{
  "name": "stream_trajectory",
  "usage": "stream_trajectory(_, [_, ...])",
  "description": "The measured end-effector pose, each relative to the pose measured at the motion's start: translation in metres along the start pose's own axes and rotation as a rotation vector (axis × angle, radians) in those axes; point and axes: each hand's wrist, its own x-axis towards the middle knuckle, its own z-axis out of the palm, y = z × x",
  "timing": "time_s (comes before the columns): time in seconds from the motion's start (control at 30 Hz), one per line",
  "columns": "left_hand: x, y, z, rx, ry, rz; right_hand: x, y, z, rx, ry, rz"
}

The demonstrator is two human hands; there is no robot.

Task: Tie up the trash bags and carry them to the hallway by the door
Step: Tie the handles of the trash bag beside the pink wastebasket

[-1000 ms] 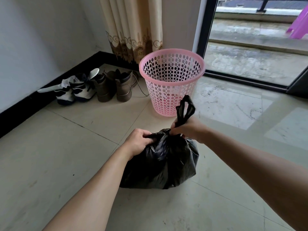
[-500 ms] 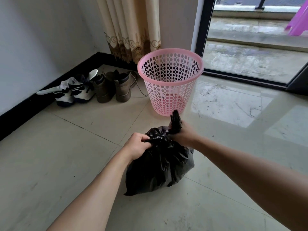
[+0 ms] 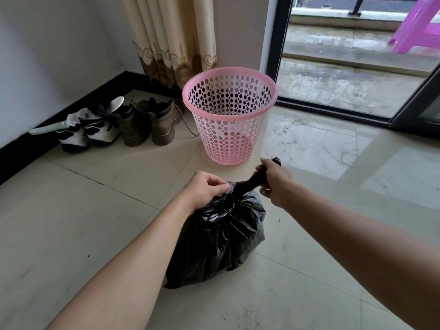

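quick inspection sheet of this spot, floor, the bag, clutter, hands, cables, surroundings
surface: pale tiled floor, glossy, a few dark scuffs, nothing spilled.
job's things: one black trash bag on the floor, neck gathered and twisted into a tail; a finished knot is not visible.
clutter: empty pink perforated basket behind the bag; brown boots and white and dark sneakers along the wall.
grippers: left hand pinches the bag's neck; right hand grips the twisted tail, pulled up and right.
cables: a thin cord or lace lies on the floor by the boots.
surroundings: cream curtain, glass sliding door, purple plastic furniture outside.
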Motion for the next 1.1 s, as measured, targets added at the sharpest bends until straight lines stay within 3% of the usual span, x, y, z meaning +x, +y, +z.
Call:
stream_trajectory(0.17, [0.004, 0.0, 0.027, 0.125, -0.096, -0.027, -0.003, -0.002, -0.003, 0.066, -0.056, 0.052])
stream_trajectory(0.3, [0.004, -0.004, 0.031, 0.376, -0.149, -0.035, -0.004, 0.002, -0.003, 0.059, -0.082, 0.074])
stream_trajectory(0.5, [0.003, -0.013, 0.024, 0.576, 0.013, -0.051, -0.007, 0.009, -0.002, 0.063, -0.138, 0.088])
stream_trajectory(0.6, [0.0, -0.013, 0.024, 0.486, 0.126, -0.053, -0.006, 0.008, 0.001, 0.047, -0.146, 0.076])
stream_trajectory(0.73, [-0.002, -0.014, 0.018, 0.285, 0.143, -0.086, -0.002, 0.003, 0.001, 0.05, -0.156, 0.077])
stream_trajectory(0.87, [-0.002, -0.014, 0.012, 0.418, 0.201, -0.031, -0.005, 0.005, 0.001, 0.048, -0.189, 0.081])
stream_trajectory(0.93, [0.0, -0.017, 0.012, 0.376, 0.211, -0.061, -0.007, 0.007, 0.002, 0.05, -0.196, 0.08])
stream_trajectory(1.1, [-0.008, -0.016, 0.007, -0.327, -0.023, -0.254, -0.005, 0.003, 0.0, 0.079, -0.184, 0.071])
